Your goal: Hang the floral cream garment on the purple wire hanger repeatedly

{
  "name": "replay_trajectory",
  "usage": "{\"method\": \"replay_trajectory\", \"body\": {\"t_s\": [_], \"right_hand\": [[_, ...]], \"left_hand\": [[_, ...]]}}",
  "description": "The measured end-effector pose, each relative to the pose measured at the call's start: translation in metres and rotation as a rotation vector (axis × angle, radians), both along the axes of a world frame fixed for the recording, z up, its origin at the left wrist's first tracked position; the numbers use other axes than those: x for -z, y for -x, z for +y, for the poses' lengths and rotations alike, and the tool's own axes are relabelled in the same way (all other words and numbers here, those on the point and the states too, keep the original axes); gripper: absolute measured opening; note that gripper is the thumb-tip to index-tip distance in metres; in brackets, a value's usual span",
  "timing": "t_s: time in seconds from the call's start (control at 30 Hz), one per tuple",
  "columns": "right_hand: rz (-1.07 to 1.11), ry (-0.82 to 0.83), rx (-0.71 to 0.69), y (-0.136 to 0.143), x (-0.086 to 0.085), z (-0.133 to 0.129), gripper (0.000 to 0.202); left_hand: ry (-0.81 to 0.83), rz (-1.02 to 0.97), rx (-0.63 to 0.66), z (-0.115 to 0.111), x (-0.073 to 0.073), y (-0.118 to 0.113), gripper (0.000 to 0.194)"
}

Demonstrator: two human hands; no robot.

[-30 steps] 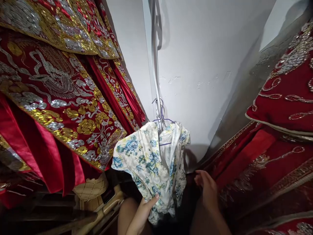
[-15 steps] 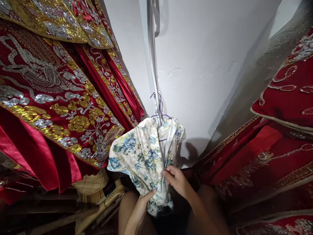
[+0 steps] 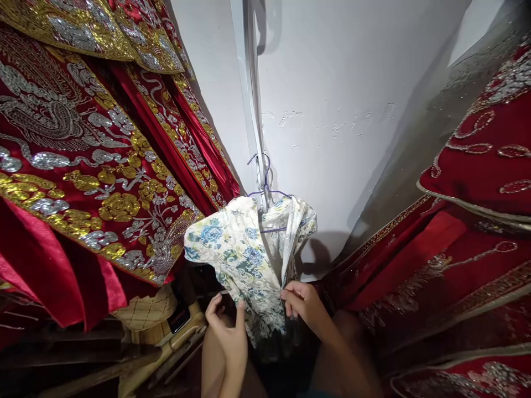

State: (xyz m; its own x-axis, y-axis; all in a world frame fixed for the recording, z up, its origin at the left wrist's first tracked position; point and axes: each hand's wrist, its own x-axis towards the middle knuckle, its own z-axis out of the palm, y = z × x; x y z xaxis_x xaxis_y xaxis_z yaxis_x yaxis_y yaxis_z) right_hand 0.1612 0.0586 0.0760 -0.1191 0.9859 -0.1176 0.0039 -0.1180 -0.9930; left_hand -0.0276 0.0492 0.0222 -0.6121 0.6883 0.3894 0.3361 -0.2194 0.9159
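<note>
Floral shirt, white with blue, green and yellow flowers, hangs low in the middle of the view, its front partly open. Behind it rises the largest thing here, a white wall with small scuffs across its surface and shadows to the right. Two big hangings flank it: on the left a red embroidered garment, thick with gold and silver sequins, and on the right a dark red garment trimmed with silvery loops and pale edging. A pale strip runs down the wall to the shirt's neckline.

At lower left, a wooden frame stands near a rounded, cream-coloured object with a crisscross pattern. Below the shirt, the person's bare legs show dimly. The right hand has its grip closed on the shirt's front edge, pinched between thumb and fingers near the lower part. The left hand is at the other side of the shirt, its grip apart, thumb up beside the fabric and fingers curled away; whether the thumb touches cannot be told. Slimmest is the purple hanger, its hook at the strip and its shoulders inside the shirt.
</note>
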Motion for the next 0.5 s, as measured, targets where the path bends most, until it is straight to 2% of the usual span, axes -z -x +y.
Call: {"method": "replay_trajectory", "body": {"t_s": [0.03,0.07,0.17,0.2,0.27,0.37,0.43,0.5], "right_hand": [[0.008,0.001,-0.012,0.001,-0.002,-0.001,0.023],[0.023,-0.001,-0.021,0.003,-0.004,-0.003,0.024],[0.086,-0.014,-0.055,0.01,-0.008,-0.005,0.027],[0.098,-0.015,-0.066,0.012,-0.009,-0.005,0.028],[0.099,-0.011,-0.074,0.013,-0.012,-0.003,0.029],[0.088,-0.019,-0.041,0.005,-0.023,0.008,0.032],[0.071,-0.054,0.001,-0.003,-0.039,0.022,0.033],[0.041,-0.099,0.065,-0.012,-0.063,0.041,0.031]], "left_hand": [[-0.045,0.101,0.039,0.0,-0.003,-0.003,0.044],[-0.047,0.186,0.146,0.0,-0.006,-0.008,0.041],[0.095,0.297,0.596,0.002,-0.019,-0.024,0.021],[0.149,0.296,0.7,0.005,-0.023,-0.029,0.016],[0.21,0.293,0.776,0.009,-0.027,-0.037,0.016],[0.24,0.384,0.8,0.016,-0.032,-0.043,0.017],[0.297,0.5,0.859,0.019,-0.038,-0.045,0.016],[0.388,0.626,0.911,0.022,-0.046,-0.047,0.016]]}}
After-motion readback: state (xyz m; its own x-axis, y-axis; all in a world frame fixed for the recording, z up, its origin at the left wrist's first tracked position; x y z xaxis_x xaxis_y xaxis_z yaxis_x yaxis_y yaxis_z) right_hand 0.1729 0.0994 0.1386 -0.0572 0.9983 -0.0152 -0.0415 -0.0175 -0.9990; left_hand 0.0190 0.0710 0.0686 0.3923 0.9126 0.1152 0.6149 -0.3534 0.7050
